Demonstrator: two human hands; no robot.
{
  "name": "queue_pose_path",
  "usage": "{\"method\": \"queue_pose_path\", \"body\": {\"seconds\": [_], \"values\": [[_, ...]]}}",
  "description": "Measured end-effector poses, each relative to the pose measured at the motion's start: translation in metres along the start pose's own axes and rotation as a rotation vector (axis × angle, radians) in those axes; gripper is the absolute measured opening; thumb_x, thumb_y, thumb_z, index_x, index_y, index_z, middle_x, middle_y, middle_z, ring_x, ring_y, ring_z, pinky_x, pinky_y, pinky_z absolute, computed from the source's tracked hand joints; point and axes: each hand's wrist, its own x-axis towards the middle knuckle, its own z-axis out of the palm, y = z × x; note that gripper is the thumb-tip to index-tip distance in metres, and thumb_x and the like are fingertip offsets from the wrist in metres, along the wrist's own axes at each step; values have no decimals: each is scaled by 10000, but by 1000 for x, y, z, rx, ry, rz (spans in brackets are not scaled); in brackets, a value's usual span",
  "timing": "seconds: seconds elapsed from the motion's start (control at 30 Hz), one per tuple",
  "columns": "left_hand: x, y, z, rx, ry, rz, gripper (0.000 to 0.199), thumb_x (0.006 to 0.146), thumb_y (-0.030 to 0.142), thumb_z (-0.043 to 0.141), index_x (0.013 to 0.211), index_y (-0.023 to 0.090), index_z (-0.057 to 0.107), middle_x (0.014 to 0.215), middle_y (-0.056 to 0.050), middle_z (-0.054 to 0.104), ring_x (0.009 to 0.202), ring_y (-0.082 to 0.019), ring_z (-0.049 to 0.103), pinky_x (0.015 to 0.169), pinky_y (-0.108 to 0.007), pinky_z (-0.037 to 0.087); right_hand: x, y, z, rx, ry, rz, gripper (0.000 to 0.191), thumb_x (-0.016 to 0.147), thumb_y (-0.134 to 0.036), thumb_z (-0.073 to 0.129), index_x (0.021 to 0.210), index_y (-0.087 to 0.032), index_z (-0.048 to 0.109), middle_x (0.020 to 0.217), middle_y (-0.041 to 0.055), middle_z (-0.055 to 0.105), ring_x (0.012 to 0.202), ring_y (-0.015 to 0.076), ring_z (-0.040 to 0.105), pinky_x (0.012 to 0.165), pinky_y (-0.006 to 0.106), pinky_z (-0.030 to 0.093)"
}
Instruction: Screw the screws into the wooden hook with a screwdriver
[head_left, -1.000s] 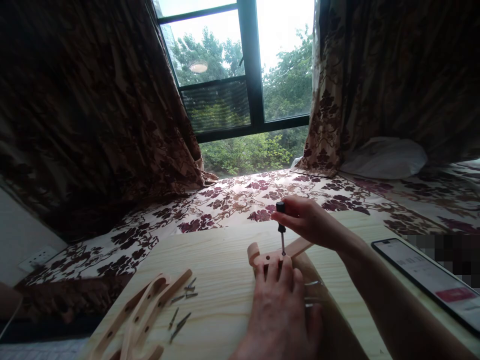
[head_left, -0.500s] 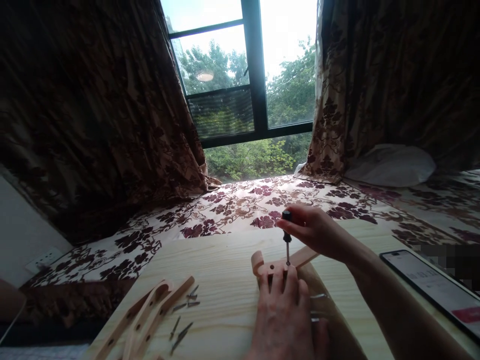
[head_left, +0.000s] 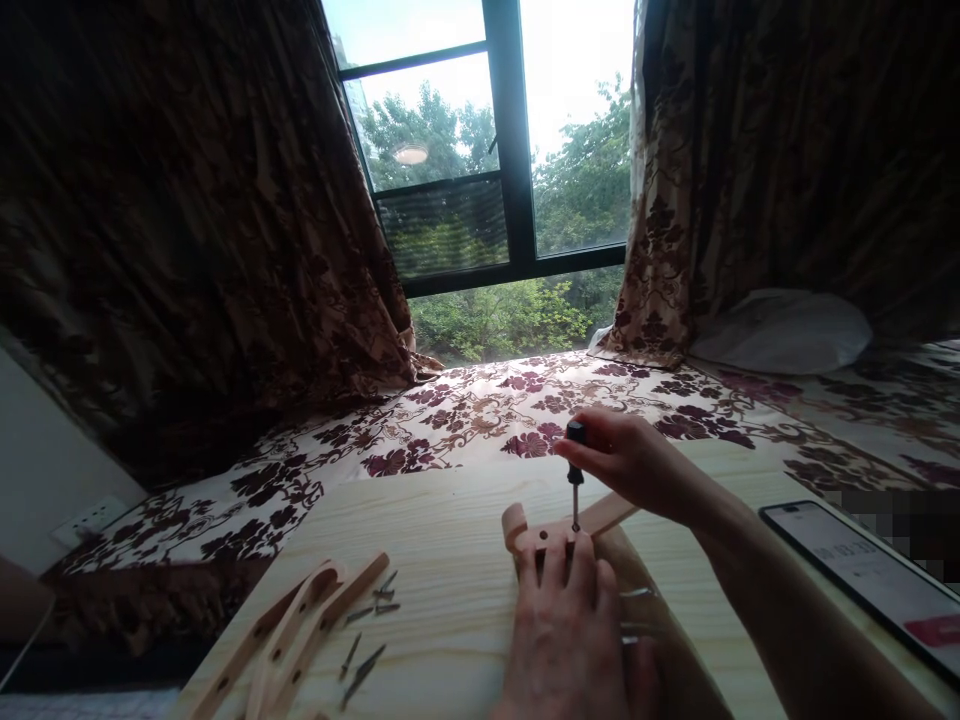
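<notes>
Screwdriver (head_left: 576, 470) stands upright on a curved wooden piece (head_left: 559, 529)

The wooden piece lies right of the middle of a pale wooden board (head_left: 435, 540), its curled end to the left and its long arm running off to the far right; the screwdriver's tip meets it at the right of its holes, and another dark hole shows just left of that; the right hand (head_left: 630, 465) closes thumb and fingers round the black handle; the left hand (head_left: 562, 630) lies over the piece's near edge, fingers stretched forward against the wood, though I cannot tell whether it clasps the piece, the thumb being blurred.

Near left on the board, more wooden pieces (head_left: 289, 628) overlap in a heap; a loose scatter of screws (head_left: 364, 675) lies just to their right; a phone (head_left: 862, 570) with a lit screen sits at the right; beyond the board spreads a floral cloth (head_left: 450, 410); farther off, patterned curtains (head_left: 660, 230) flank a dark-framed window (head_left: 514, 130), green trees outside; a whitish bundle (head_left: 784, 330) rests far right.
</notes>
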Motion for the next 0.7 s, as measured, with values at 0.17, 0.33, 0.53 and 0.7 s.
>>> {"method": "queue_pose_path", "body": {"seconds": [0.17, 0.33, 0.53, 0.7], "values": [[0, 0, -2, -12, -13, 5, 556, 859, 491, 461, 1176, 63, 622, 1319, -216, 519, 1215, -437, 435, 1014, -671, 336, 0, -5, -2, 22, -46, -47, 267, 876, -426, 524, 724, -207, 516, 618, -38, 497, 562, 111, 422, 522, 246, 307], [0, 0, -2, -15, -17, 6, 562, 862, 499, 456, 1184, 68, 619, 1335, -213, 507, 1230, -436, 418, 1025, -671, 318, 0, -3, 0, 37, -52, -79, 289, 881, -427, 522, 699, -205, 496, 599, -45, 470, 553, 104, 398, 518, 241, 301], [1, 0, -4, -30, -32, -2, 564, 873, 489, 440, 1197, 60, 610, 1347, -216, 495, 1248, -442, 398, 1030, -682, 299, 2, -2, 3, -59, 30, -46, 383, 855, -463, 545, 618, -209, 383, 536, -56, 402, 515, 99, 345, 484, 244, 260], [2, 2, -9, -57, -79, -16, 568, 877, 477, 432, 1219, 54, 594, 1374, -217, 471, 1269, -447, 374, 1037, -692, 278, -2, -10, -5, -63, -8, -36, 219, 852, -391, 546, 728, -210, 553, 568, -46, 490, 531, 108, 413, 510, 239, 297]]}}
